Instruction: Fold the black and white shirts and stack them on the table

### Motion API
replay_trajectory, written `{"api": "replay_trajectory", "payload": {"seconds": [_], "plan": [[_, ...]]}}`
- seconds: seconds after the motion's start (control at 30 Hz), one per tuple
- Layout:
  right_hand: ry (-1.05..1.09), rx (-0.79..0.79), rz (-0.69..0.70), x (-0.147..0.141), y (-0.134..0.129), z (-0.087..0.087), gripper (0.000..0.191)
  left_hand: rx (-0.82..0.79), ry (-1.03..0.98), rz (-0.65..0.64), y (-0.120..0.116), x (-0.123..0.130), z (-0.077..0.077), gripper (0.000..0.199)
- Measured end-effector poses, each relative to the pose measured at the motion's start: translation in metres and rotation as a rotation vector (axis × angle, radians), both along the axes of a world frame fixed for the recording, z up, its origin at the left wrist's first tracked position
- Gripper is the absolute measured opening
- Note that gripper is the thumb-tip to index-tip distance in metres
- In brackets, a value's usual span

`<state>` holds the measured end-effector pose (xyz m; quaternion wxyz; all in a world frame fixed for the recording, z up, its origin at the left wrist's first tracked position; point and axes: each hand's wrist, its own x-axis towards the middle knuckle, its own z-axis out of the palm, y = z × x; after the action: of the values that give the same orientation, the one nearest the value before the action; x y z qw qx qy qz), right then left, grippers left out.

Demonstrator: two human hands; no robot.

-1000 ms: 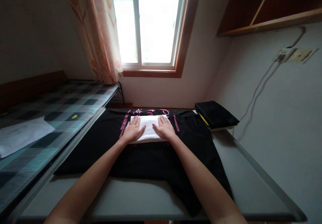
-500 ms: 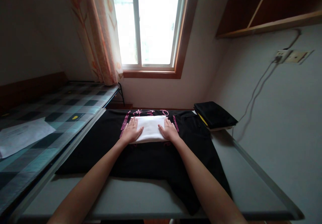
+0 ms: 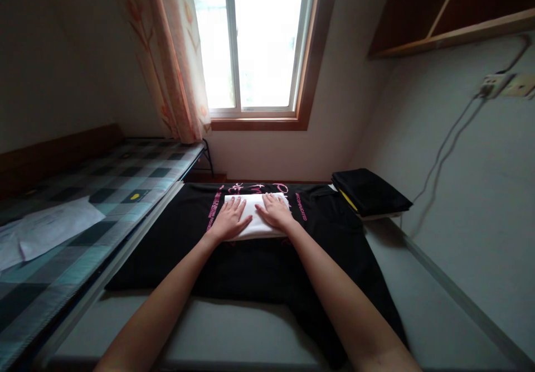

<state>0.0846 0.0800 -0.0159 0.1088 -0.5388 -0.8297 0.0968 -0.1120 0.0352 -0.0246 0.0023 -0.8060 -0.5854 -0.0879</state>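
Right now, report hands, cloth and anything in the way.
Left hand and right hand open, resting on white cloth. Cloth folded, atop black shirt. Nothing visible blocking either hand.

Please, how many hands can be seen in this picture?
2. The left hand rests on the left part of the folded white cloth, the right hand on its right part. No other hand shows.

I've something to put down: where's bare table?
Bare table shows between the black garment and right wall, and between garment and front edge, where the arms cross. Crowded: the middle, where the left hand and right hand lie on white cloth, and far right, where the black bundle sits.
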Motion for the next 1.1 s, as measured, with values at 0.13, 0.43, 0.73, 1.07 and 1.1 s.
{"api": "replay_trajectory", "payload": {"seconds": [0.13, 0.43, 0.73, 1.07, 1.1], "plan": [[0.0, -0.036, -0.133, 0.015, 0.007, -0.004, 0.077, -0.072, -0.071, 0.149, 0.001, -0.006, 0.001, 0.073], [-0.033, 0.22, -0.19, 0.029, -0.025, -0.001, 0.065, 0.194, -0.02, 0.085, -0.019, 0.012, 0.011, 0.049], [-0.048, 0.092, 0.012, 0.004, -0.034, -0.002, 0.073, 0.082, 0.03, 0.025, -0.029, 0.029, 0.0, 0.059], [-0.106, -0.045, -0.084, 0.035, -0.03, -0.005, 0.074, -0.039, 0.026, 0.083, -0.021, 0.007, 0.003, 0.068], [-0.106, -0.059, -0.105, 0.038, -0.03, -0.006, 0.073, -0.059, 0.016, 0.108, -0.02, 0.002, 0.003, 0.067]]}}
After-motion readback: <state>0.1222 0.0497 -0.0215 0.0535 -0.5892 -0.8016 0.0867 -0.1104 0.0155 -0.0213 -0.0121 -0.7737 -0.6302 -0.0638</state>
